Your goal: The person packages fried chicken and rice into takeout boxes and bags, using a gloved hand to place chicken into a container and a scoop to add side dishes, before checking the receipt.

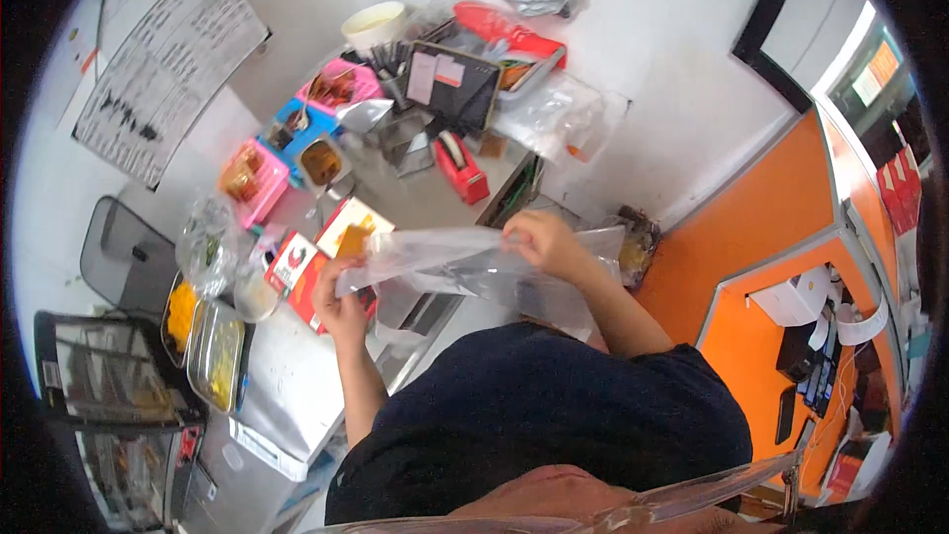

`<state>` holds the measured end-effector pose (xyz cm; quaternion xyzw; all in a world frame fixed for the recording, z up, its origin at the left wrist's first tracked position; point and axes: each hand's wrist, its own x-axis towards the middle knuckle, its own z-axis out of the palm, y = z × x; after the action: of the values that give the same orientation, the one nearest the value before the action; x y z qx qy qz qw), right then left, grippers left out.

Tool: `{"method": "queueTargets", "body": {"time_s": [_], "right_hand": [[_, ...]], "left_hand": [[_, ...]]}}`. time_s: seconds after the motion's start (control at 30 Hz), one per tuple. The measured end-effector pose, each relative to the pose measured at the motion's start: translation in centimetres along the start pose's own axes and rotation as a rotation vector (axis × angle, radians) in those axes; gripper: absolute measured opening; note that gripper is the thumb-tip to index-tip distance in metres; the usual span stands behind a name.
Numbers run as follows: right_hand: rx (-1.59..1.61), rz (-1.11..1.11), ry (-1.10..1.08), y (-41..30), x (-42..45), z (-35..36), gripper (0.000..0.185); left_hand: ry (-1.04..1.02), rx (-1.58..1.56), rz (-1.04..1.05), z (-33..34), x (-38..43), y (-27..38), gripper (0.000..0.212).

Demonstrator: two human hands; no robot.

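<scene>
A clear plastic bag is stretched sideways in front of my body. My left hand pinches one end of it, and my right hand grips it further along, with loose film hanging beyond. Close beside my left hand stands a red and white food carton with a printed rooster picture. Behind that hand, an opened carton shows a yellow-orange patch, which I cannot identify for sure. Part of the carton's side is hidden by my left hand and the bag.
On the steel counter are a red tape dispenser, a tablet, pink baskets, a metal container of sauce and a glass dish. A whiteboard hangs on the wall. An orange counter stands at right.
</scene>
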<state>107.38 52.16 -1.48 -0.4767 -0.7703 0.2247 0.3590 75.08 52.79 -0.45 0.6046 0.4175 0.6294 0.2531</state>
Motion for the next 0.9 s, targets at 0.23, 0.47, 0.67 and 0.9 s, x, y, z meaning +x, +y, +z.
{"method": "queueTargets", "body": {"time_s": [0.23, 0.47, 0.67, 0.9], "right_hand": [[0.528, 0.049, -0.297, -2.7, -0.7, 1.0, 0.068], [0.027, -0.646, -0.477, -3.0, -1.9, 10.7, 0.076], [0.656, -0.067, -0.786, -6.7, -4.0, 12.9, 0.056], [0.534, 0.098, -0.200, -7.6, -1.6, 8.0, 0.051]], "left_hand": [[-0.027, -0.618, 0.089, -8.0, -3.1, 1.9, 0.009], [-0.240, -0.616, 0.139, -9.0, -4.5, 7.1, 0.018], [-0.105, -0.511, 0.187, -8.8, -6.0, 8.6, 0.014], [0.255, -0.003, 0.115, -12.3, -5.7, 6.4, 0.009]]}}
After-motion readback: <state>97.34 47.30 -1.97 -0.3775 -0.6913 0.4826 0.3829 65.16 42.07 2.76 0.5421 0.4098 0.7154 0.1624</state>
